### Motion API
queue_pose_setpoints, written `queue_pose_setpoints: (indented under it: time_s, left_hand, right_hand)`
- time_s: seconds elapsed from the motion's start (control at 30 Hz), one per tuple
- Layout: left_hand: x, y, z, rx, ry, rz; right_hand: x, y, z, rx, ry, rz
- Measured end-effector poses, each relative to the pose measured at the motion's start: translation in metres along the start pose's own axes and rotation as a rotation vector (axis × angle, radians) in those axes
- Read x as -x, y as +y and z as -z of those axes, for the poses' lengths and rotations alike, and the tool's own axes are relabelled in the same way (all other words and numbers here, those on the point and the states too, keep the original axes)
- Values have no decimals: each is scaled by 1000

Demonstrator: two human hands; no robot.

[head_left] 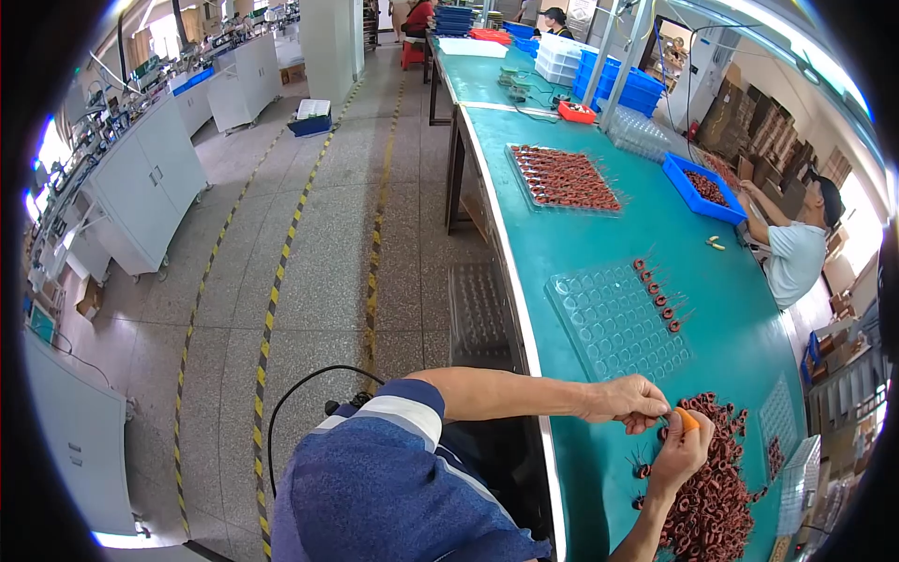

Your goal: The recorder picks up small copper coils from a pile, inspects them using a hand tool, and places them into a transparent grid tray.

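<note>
My left hand (629, 401) reaches across from the left, thumb and fingers pinched together. Its fingertips meet those of my right hand (682, 454), also closed, with an orange cover (689, 421) on one finger. Whatever small thing they grip between them is mostly hidden; thin, dark wire-like ends show there. Just beyond my right hand and below it spreads a heap of red-brown ring coils (716, 496) with wire leads. A few single coils (643, 471) lie left of the heap. Farther up, a clear plastic tray (609, 323) with round pockets carries one row of coils (657, 295) along its right side.
Beyond lies a tray full of coils (567, 178). A blue bin (702, 190) of coils stands near a seated co-worker (796, 239) across the green table (637, 234). Small yellow-handled cutters (715, 244) lie there. Clear trays (801, 482) are stacked at the right edge.
</note>
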State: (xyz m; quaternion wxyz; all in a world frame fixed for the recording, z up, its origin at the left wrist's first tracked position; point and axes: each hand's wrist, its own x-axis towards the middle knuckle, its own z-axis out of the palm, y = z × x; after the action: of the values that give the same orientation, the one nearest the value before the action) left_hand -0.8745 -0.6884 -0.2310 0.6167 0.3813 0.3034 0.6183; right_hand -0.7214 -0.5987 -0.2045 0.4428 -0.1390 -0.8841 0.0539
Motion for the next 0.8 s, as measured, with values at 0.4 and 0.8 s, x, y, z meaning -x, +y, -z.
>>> queue_pose_setpoints:
  time_s: [0.4, 0.8]
  left_hand:
    - [-10, -15, -12, -127, 254, -204]
    - [-8, -5, -8, 31, 301, -217]
  right_hand:
    - [6, 12, -7, -819, -91, -705]
    - [6, 10, -4, -758, -183, -751]
